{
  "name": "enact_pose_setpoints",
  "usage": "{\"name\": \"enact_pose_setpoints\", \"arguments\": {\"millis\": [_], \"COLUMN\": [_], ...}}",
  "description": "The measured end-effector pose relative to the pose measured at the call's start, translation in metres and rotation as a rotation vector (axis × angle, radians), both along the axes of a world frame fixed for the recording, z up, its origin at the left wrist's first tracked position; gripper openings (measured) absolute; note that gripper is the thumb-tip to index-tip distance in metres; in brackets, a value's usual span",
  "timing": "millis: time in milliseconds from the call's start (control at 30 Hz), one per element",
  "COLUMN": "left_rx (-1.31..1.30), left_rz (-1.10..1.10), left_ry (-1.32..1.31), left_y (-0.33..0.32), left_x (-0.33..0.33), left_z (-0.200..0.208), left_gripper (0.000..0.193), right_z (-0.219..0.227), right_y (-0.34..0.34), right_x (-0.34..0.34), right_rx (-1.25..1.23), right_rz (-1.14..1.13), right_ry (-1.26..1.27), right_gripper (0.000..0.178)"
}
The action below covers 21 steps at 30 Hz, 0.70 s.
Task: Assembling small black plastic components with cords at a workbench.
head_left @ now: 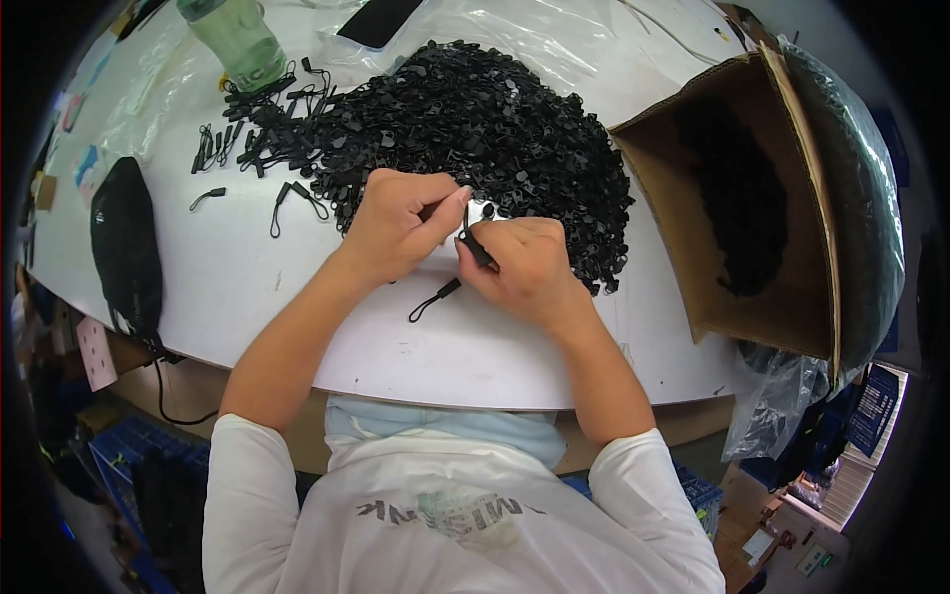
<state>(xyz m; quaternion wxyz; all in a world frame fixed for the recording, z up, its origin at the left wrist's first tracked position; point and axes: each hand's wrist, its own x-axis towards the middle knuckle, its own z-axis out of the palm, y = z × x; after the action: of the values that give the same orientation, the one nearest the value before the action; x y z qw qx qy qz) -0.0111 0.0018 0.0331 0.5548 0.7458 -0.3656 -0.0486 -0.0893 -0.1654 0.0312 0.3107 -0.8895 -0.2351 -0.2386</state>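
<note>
My right hand [529,262] is closed on the dark body of a black cord zipper pull [477,249], gripped between thumb and fingers. Just left of it, my left hand [401,223] pinches at the thin cord end of the same pull; the fingers partly hide that end. Both hands are close together above the white table [386,346], at the near edge of a big heap of small black plastic pieces [485,129]. One more cord pull [435,300] lies on the table below my hands, its loop toward me.
Several black cord pulls [262,139] are scattered left of the heap, near a green translucent bottle [233,45]. A black pouch [126,243] lies at the left edge. To the right, an open cardboard box [673,238] holds a dark mass. Clear plastic sheeting [554,40] covers the back.
</note>
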Motion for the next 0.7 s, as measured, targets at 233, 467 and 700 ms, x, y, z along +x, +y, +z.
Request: {"name": "enact_pose_setpoints", "arguments": {"millis": [233,467,700], "left_rx": [-0.203,-0.110,0.048], "left_rz": [-0.176,-0.101,-0.062], "left_ry": [0.318,0.268,-0.323], "left_y": [-0.005,-0.002,-0.002], "left_x": [0.000,0.001,0.003], "left_z": [-0.004,-0.006,-0.013], "left_gripper": [0.017,0.015,0.025], "right_z": [0.001,0.002,0.003], "right_y": [-0.002,-0.001,0.004], "right_x": [0.001,0.000,-0.003], "right_rx": [0.197,0.234,0.023], "right_rz": [-0.065,-0.045,-0.198], "right_ry": [0.128,0.119,0.115], "right_gripper": [0.014,0.014,0.011]}}
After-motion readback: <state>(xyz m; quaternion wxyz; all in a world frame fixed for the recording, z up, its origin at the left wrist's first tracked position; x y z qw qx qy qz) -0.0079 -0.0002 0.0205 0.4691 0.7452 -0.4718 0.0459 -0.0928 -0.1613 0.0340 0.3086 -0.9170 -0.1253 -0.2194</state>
